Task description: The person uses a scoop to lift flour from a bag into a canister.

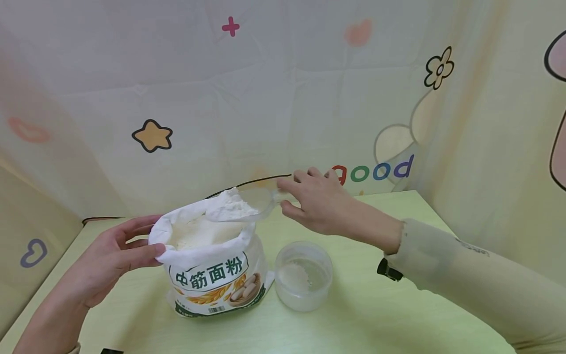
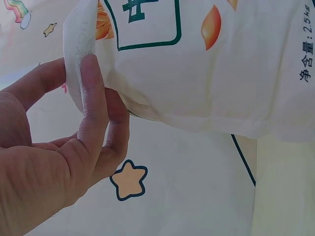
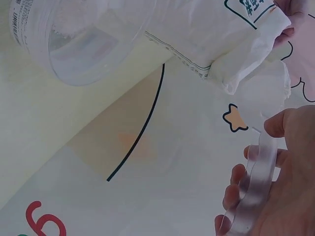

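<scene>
A white flour bag [image 1: 208, 275] with a rolled-down rim stands on the table, flour visible inside it. My left hand [image 1: 116, 255] pinches the left side of that rim; in the left wrist view the thumb and fingers [image 2: 93, 93] clasp the folded edge. Over the bag's mouth, my right hand [image 1: 320, 201] holds a clear scoop [image 1: 264, 202] heaped with white flour [image 1: 232, 205]. Its handle [image 3: 258, 182] lies within the curled fingers in the right wrist view. Right of the bag sits a clear round tub [image 1: 305, 297] with some flour in it.
The pale green table [image 1: 371, 295] extends to the right of the tub. A printed curtain [image 1: 247, 108] with stars and letters hangs behind and at both sides. A black clip-like piece [image 1: 390, 269] is at the right sleeve.
</scene>
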